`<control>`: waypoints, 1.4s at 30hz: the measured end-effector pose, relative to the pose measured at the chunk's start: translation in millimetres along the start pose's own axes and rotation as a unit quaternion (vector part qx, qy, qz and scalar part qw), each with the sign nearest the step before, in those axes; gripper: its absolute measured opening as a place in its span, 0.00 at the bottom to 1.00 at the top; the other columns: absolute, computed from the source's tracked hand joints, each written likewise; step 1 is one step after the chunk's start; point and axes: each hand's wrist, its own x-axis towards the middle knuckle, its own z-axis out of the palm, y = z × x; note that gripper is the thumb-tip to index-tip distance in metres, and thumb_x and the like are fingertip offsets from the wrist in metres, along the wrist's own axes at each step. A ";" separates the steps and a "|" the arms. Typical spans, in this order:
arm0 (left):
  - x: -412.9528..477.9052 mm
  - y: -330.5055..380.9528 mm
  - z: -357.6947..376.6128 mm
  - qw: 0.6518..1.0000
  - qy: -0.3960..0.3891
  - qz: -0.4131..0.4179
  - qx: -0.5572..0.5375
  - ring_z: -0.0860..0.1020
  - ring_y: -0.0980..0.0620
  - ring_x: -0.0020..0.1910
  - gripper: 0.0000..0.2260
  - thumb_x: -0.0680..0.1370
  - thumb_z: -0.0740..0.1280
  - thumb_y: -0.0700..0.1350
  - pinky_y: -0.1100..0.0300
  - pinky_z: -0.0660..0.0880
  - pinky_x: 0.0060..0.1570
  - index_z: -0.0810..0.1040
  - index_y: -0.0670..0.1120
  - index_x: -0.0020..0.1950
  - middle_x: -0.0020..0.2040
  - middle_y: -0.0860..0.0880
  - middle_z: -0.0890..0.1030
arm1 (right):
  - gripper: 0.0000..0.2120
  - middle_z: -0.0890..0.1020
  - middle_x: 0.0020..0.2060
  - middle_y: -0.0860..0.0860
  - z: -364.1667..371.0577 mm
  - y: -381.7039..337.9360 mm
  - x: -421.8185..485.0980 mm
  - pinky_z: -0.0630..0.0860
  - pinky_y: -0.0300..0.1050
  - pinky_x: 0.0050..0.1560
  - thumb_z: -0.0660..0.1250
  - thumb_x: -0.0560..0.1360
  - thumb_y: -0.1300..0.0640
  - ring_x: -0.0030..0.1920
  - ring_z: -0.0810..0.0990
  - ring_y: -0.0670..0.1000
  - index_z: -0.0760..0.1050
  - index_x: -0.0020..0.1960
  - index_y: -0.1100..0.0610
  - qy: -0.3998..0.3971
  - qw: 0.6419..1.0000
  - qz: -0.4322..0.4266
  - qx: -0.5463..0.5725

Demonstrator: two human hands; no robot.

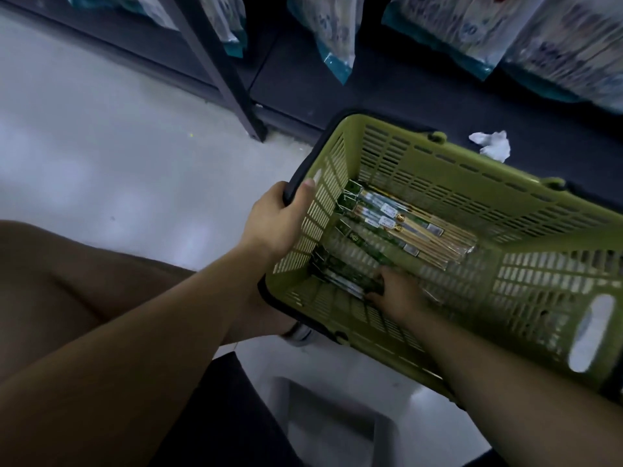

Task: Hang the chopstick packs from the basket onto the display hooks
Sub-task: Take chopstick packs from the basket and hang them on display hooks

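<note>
Several chopstick packs [404,230] lie flat in the green basket [455,170], mid frame, long ways from upper left to lower right. The right hand [399,293] is nearer, resting on the lower packs; I cannot tell if it grips one. The left hand [276,224] clamps the basket's black rim [313,155]. Labels [387,210] are too small to read.
</note>
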 end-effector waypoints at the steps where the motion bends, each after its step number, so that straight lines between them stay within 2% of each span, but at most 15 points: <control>1: 0.0 0.0 0.0 1.000 0.001 -0.001 -0.001 0.75 0.63 0.26 0.27 0.75 0.59 0.71 0.59 0.73 0.33 0.76 0.47 0.49 0.38 0.53 0.79 | 0.24 0.80 0.57 0.53 0.0 0.8 1.2 0.71 0.45 0.48 0.75 0.75 0.47 0.56 0.79 0.56 0.73 0.67 0.54 -0.008 1.000 0.009 0.014; 3: 0.3 0.0 -0.2 1.000 0.000 -0.004 -0.007 0.74 0.62 0.26 0.28 0.75 0.59 0.71 0.58 0.74 0.33 0.77 0.47 0.50 0.38 0.53 0.79 | 0.22 0.81 0.52 0.51 -0.5 2.7 3.0 0.68 0.43 0.44 0.75 0.75 0.46 0.51 0.80 0.53 0.74 0.64 0.53 -0.033 0.999 0.008 0.030; 5: 0.8 -0.5 -0.3 1.000 -0.002 -0.008 -0.017 0.74 0.59 0.28 0.29 0.75 0.59 0.72 0.56 0.75 0.34 0.77 0.46 0.51 0.38 0.53 0.78 | 0.16 0.79 0.45 0.46 -1.6 4.2 3.0 0.69 0.42 0.40 0.74 0.75 0.44 0.45 0.78 0.49 0.75 0.55 0.50 -0.056 0.997 -0.003 0.046; 8: 2.0 -1.7 -0.3 1.000 -0.003 -0.010 -0.021 0.76 0.54 0.33 0.29 0.75 0.59 0.72 0.55 0.75 0.36 0.77 0.46 0.52 0.38 0.53 0.78 | 0.12 0.77 0.44 0.45 -3.0 2.9 2.9 0.74 0.44 0.44 0.76 0.73 0.46 0.47 0.79 0.50 0.73 0.45 0.46 -0.060 0.997 -0.032 0.045; 14: 4.1 -3.1 -0.9 1.000 -0.003 -0.003 -0.012 0.76 0.56 0.31 0.28 0.76 0.59 0.71 0.58 0.74 0.34 0.78 0.47 0.52 0.39 0.53 0.79 | 0.14 0.80 0.51 0.51 -4.8 -2.9 4.6 0.78 0.49 0.54 0.75 0.76 0.49 0.51 0.80 0.53 0.78 0.58 0.53 -0.082 0.996 -0.027 0.023; 20: 3.1 -1.4 -1.3 1.000 -0.011 -0.002 -0.020 0.77 0.54 0.34 0.27 0.77 0.60 0.70 0.58 0.74 0.34 0.78 0.46 0.54 0.40 0.51 0.79 | 0.12 0.81 0.47 0.55 -10.7 -0.1 0.9 0.79 0.51 0.49 0.70 0.79 0.48 0.46 0.80 0.54 0.80 0.50 0.58 -0.116 0.992 -0.044 -0.036; 24: -0.5 2.3 -3.2 0.999 -0.018 -0.012 -0.027 0.76 0.54 0.34 0.26 0.77 0.60 0.69 0.58 0.74 0.34 0.77 0.46 0.54 0.40 0.52 0.79 | 0.10 0.78 0.40 0.50 -13.4 1.7 -2.6 0.70 0.43 0.38 0.68 0.81 0.51 0.41 0.78 0.51 0.74 0.41 0.49 -0.087 0.996 -0.022 0.027; 27: -4.4 7.1 -4.3 1.000 -0.021 -0.009 -0.017 0.79 0.50 0.39 0.20 0.80 0.63 0.64 0.55 0.76 0.38 0.76 0.48 0.57 0.43 0.50 0.79 | 0.08 0.82 0.43 0.58 -26.6 -4.7 -9.9 0.75 0.48 0.43 0.65 0.83 0.54 0.43 0.80 0.56 0.77 0.47 0.56 -0.044 0.994 0.003 0.096; 30: -14.4 11.9 -7.2 0.987 0.061 0.094 0.111 0.78 0.46 0.56 0.23 0.80 0.68 0.56 0.49 0.77 0.55 0.70 0.45 0.70 0.61 0.45 0.77 | 0.07 0.84 0.45 0.59 -57.6 -22.3 -22.9 0.79 0.53 0.47 0.62 0.84 0.56 0.46 0.83 0.59 0.77 0.53 0.58 0.047 0.984 -0.023 0.172; 32: -24.3 22.5 -7.8 0.959 0.135 0.197 0.150 0.76 0.44 0.60 0.20 0.80 0.69 0.50 0.46 0.74 0.62 0.74 0.42 0.68 0.64 0.44 0.74 | 0.07 0.84 0.44 0.55 -83.4 -44.1 -35.6 0.81 0.57 0.49 0.62 0.84 0.55 0.45 0.84 0.58 0.76 0.53 0.57 0.104 0.974 -0.062 0.194; 33: -29.6 30.1 -7.2 0.959 0.125 0.215 0.137 0.77 0.45 0.59 0.17 0.80 0.69 0.50 0.47 0.75 0.61 0.76 0.43 0.66 0.63 0.45 0.74 | 0.07 0.85 0.43 0.54 -95.3 -56.9 -43.2 0.81 0.57 0.48 0.62 0.84 0.55 0.45 0.84 0.57 0.76 0.52 0.57 0.125 0.966 -0.087 0.211; 35: -39.0 44.2 -2.8 0.978 0.019 0.188 0.085 0.79 0.48 0.54 0.17 0.81 0.69 0.54 0.53 0.76 0.56 0.80 0.45 0.64 0.59 0.47 0.78 | 0.07 0.84 0.40 0.54 -113.3 -81.9 -59.6 0.79 0.55 0.43 0.63 0.84 0.55 0.42 0.83 0.56 0.77 0.49 0.55 0.149 0.946 -0.150 0.245; 38: -53.1 56.8 6.7 0.973 -0.158 0.064 -0.156 0.81 0.46 0.48 0.15 0.84 0.67 0.50 0.55 0.76 0.50 0.79 0.38 0.62 0.51 0.44 0.82 | 0.07 0.83 0.38 0.52 -122.9 -112.9 -79.4 0.77 0.51 0.40 0.64 0.82 0.57 0.40 0.82 0.54 0.77 0.47 0.50 0.118 0.937 -0.223 0.243; 40: -53.3 58.0 6.2 0.957 -0.146 0.027 -0.249 0.79 0.44 0.46 0.13 0.86 0.63 0.46 0.51 0.77 0.49 0.77 0.36 0.60 0.48 0.41 0.81 | 0.05 0.83 0.42 0.60 -120.6 -118.2 -81.6 0.77 0.54 0.45 0.67 0.82 0.56 0.43 0.82 0.60 0.79 0.50 0.57 0.078 0.933 -0.235 0.260; 42: -48.1 57.2 -2.8 0.947 -0.092 0.004 -0.306 0.84 0.44 0.48 0.08 0.87 0.61 0.46 0.48 0.81 0.52 0.75 0.43 0.59 0.49 0.43 0.84 | 0.07 0.85 0.44 0.57 -116.8 -108.1 -76.4 0.77 0.50 0.50 0.70 0.80 0.52 0.45 0.83 0.54 0.81 0.52 0.56 0.046 0.933 -0.213 0.287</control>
